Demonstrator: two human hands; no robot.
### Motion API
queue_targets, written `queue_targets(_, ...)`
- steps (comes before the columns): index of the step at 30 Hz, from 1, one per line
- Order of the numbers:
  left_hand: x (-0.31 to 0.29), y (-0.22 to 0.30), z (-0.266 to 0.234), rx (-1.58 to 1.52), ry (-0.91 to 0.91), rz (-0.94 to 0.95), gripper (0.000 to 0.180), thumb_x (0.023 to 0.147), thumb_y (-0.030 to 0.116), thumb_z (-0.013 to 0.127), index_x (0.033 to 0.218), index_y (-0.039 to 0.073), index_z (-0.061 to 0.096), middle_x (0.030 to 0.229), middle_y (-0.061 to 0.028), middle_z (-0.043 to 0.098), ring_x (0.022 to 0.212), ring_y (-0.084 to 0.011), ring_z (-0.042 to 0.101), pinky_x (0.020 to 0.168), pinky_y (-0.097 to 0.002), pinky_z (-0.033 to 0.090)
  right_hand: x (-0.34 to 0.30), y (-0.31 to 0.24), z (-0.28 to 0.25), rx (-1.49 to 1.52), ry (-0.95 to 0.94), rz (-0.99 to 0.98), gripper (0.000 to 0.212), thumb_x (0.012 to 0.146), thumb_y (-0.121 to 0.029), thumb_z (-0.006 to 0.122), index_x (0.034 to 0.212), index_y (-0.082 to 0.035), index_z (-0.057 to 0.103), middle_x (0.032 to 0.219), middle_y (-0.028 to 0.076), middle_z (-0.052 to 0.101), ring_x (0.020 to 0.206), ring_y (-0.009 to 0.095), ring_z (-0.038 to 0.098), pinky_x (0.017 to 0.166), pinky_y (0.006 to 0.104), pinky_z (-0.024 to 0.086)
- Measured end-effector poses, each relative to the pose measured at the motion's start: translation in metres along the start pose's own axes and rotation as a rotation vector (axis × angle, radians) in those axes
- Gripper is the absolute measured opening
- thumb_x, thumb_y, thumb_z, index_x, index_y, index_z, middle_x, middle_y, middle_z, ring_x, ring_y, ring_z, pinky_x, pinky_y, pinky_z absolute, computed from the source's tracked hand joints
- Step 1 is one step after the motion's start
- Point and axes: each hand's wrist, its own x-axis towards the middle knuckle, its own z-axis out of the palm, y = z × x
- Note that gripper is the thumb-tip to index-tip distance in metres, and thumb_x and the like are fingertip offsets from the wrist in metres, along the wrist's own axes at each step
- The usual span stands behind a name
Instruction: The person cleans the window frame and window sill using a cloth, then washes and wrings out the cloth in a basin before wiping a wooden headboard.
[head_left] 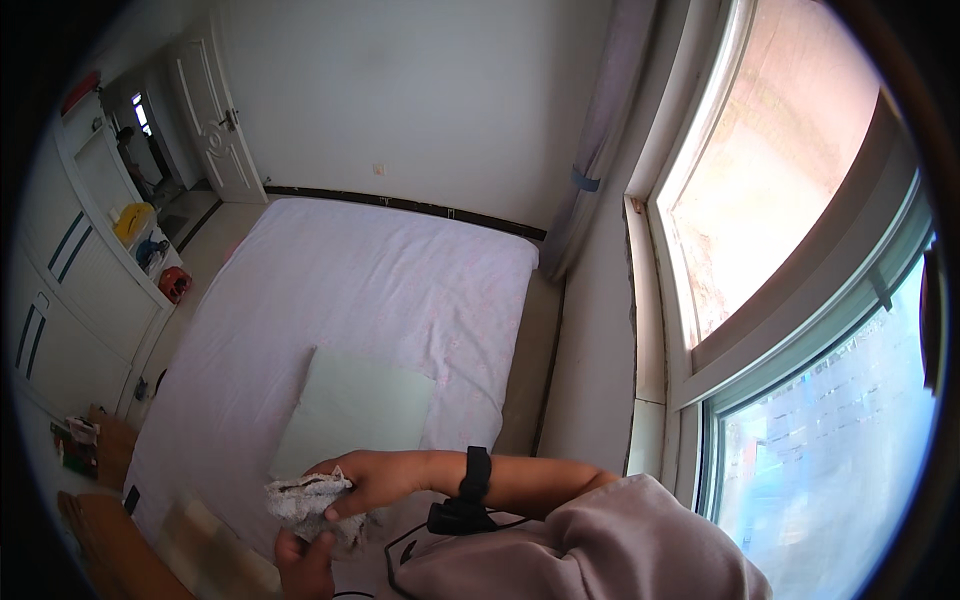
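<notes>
Two-handed handling of the grey-white cloth [305, 503] at lower centre of frame, apparently midway: bunched up, not yet released. Extending leftward from lower right with the right hand [378, 482], fingers closed around cloth. Curling at the cloth's lower edge with the left hand [304, 567]; left-finger hold impossible to tell.

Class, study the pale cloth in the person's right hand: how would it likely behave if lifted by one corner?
The pale cloth would probably hang limp, since it crumples into soft folds in the right hand. Its fuzzy, uneven surface suggests it is unlikely to be slippery. Breakage seems improbable, given that crumpled softness.
</notes>
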Motion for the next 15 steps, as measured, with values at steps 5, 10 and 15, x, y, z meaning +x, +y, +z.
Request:
queue_targets(5,0.079,0.006,0.056,0.025,-0.153,-0.005,0.043,0.085,0.001,0.053,0.127,-0.004,0.048,0.12,-0.0124,0.059,0.107,-0.0198,0.059,0.093,-0.0337,0.046,-0.036,0.022,-0.073,0.08,0.151,-0.045,0.054,0.09,-0.02,0.067,0.136,-0.002,0.047,0.124,0.008,0.059,0.115,0.017,0.053,0.1,0.0322,0.042)
queue_targets(10,0.193,-0.008,0.154,0.056,-0.33,-0.109,0.043,0.084,-0.002,0.056,0.127,-0.004,0.049,0.121,-0.0128,0.059,0.109,-0.0206,0.059,0.095,-0.0344,0.046,-0.106,0.039,-0.192,0.173,0.276,-0.004,0.055,0.09,-0.023,0.068,0.137,-0.002,0.047,0.123,0.008,0.06,0.115,0.016,0.052,0.099,0.0315,0.042)
queue_targets(15,0.312,-0.001,0.292,0.046,-0.551,-0.279,0.04,0.087,-0.002,0.061,0.126,-0.005,0.051,0.118,-0.0117,0.061,0.109,-0.0187,0.059,0.097,-0.0348,0.046,-0.197,0.029,-0.312,0.295,0.556,0.002,0.056,0.09,-0.024,0.068,0.137,-0.002,0.046,0.12,0.007,0.061,0.112,0.014,0.053,0.098,0.0315,0.043)
